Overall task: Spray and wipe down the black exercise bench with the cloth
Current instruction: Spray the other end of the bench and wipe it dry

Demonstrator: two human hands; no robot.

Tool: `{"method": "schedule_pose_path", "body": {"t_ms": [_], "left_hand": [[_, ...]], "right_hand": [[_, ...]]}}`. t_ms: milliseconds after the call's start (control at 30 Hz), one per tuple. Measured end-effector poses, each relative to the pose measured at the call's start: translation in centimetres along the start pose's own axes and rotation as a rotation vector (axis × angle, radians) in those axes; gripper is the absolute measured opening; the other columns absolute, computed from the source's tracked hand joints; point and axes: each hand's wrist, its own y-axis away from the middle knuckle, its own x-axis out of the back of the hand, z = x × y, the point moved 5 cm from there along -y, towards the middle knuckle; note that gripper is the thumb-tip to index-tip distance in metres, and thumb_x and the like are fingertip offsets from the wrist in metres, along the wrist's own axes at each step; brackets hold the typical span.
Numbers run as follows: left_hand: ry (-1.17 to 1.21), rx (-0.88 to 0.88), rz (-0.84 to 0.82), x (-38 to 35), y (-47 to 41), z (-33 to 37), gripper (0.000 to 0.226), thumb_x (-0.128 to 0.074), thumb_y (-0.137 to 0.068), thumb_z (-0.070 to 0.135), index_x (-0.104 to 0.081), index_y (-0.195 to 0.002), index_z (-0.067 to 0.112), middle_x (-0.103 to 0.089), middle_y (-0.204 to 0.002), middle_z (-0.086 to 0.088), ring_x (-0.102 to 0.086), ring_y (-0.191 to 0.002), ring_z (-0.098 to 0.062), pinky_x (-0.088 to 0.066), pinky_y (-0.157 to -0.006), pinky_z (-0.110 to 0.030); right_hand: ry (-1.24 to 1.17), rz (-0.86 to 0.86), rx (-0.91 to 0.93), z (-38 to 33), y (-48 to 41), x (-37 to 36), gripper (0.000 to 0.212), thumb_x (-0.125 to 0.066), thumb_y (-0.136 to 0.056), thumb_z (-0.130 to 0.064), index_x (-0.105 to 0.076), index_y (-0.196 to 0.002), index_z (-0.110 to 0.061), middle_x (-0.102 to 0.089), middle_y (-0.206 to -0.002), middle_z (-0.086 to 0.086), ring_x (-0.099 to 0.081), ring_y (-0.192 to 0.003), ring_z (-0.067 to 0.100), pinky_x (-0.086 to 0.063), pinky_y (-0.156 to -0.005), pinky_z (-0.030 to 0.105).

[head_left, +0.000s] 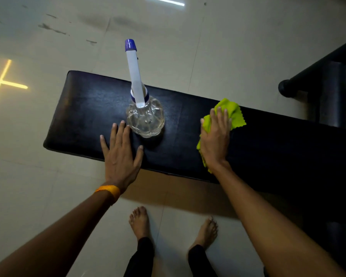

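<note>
1. Bench (88,108), black, spans the frame, nine to three o'clock.
2. Spray bottle (145,118) stands upright on it.
3. Left hand (120,154) rests flat, fingers spread, at the bottle's seven o'clock.
4. Right hand (215,142), fingers straight, presses green cloth (233,113) at its three o'clock.

I see my right hand (215,140) pressing the green cloth (233,112) on the surface (84,108), at three o'clock from the spray bottle (145,118); my left hand (120,152) lies flat at seven.
</note>
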Motion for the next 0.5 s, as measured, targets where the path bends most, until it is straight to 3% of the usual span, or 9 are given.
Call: {"method": "schedule_pose_path", "body": {"t_ms": [33,100,200,267,333,433,500], "left_hand": [[0.039,0.014,0.013,0.2,-0.1,0.1,0.073,-0.036,-0.096,0.046,-0.028,-0.158,0.007,-0.027,-0.167,-0.010,-0.014,-0.158,-0.027,-0.003,-0.126,-0.061],[0.120,0.029,0.027,0.8,-0.5,0.3,0.077,-0.039,-0.093,0.045,-0.026,-0.158,0.006,-0.029,-0.166,-0.011,-0.015,-0.158,-0.027,-0.004,-0.127,-0.059],[0.254,0.012,0.024,2.1,-1.2,1.3,0.083,-0.047,-0.087,0.044,-0.026,-0.157,0.004,-0.032,-0.164,-0.014,-0.020,-0.156,-0.030,-0.011,-0.127,-0.058],[0.311,0.002,0.036,3.1,-1.9,1.8,0.084,-0.055,-0.085,0.040,-0.027,-0.156,0.004,-0.036,-0.161,-0.015,-0.028,-0.152,-0.036,-0.021,-0.123,-0.062],[0.349,-0.009,0.060,4.0,-2.4,2.1,0.086,-0.060,-0.084,0.041,-0.029,-0.155,0.003,-0.039,-0.158,-0.016,-0.033,-0.149,-0.036,-0.027,-0.120,-0.062],[0.474,0.039,0.096,5.0,-2.8,2.7,0.091,-0.061,-0.080,0.046,-0.031,-0.156,0.005,-0.040,-0.159,-0.015,-0.036,-0.149,-0.029,-0.031,-0.122,-0.054],[0.559,0.048,0.132,5.9,-3.1,3.5,0.090,-0.065,-0.078,0.044,-0.034,-0.154,0.006,-0.044,-0.156,-0.012,-0.041,-0.146,-0.025,-0.035,-0.120,-0.047]], "right_hand": [[-0.024,-0.005,0.035,-1.6,1.3,-0.6,0.047,-0.054,-0.099,-0.027,-0.057,-0.137,0.001,-0.050,-0.149,0.021,-0.039,-0.145,0.038,-0.026,-0.121,0.055],[-0.057,-0.160,0.284,-4.4,5.0,-1.6,0.047,-0.051,-0.095,-0.014,-0.055,-0.140,0.002,-0.047,-0.151,0.022,-0.037,-0.146,0.037,-0.022,-0.123,0.051],[0.034,-0.327,0.602,-3.9,5.5,-1.1,0.068,-0.037,-0.075,-0.004,-0.053,-0.140,0.004,-0.049,-0.149,0.024,-0.044,-0.141,0.040,-0.022,-0.122,0.042],[0.071,-0.291,0.539,-1.3,1.5,-0.3,0.073,-0.035,-0.067,0.006,-0.052,-0.138,0.009,-0.051,-0.145,0.029,-0.047,-0.137,0.044,-0.014,-0.124,0.032],[0.082,-0.218,0.336,2.0,-2.3,1.0,0.059,-0.047,-0.081,0.010,-0.050,-0.140,0.008,-0.048,-0.147,0.029,-0.042,-0.141,0.044,-0.013,-0.126,0.031],[0.041,-0.169,0.113,2.7,-1.2,1.4,0.054,-0.056,-0.099,-0.028,-0.051,-0.142,0.002,-0.045,-0.153,0.022,-0.036,-0.147,0.036,-0.026,-0.123,0.046],[0.002,-0.189,0.139,0.6,2.5,1.2,0.064,-0.054,-0.096,-0.044,-0.051,-0.144,-0.001,-0.044,-0.155,0.019,-0.035,-0.148,0.034,-0.026,-0.123,0.048]]}}
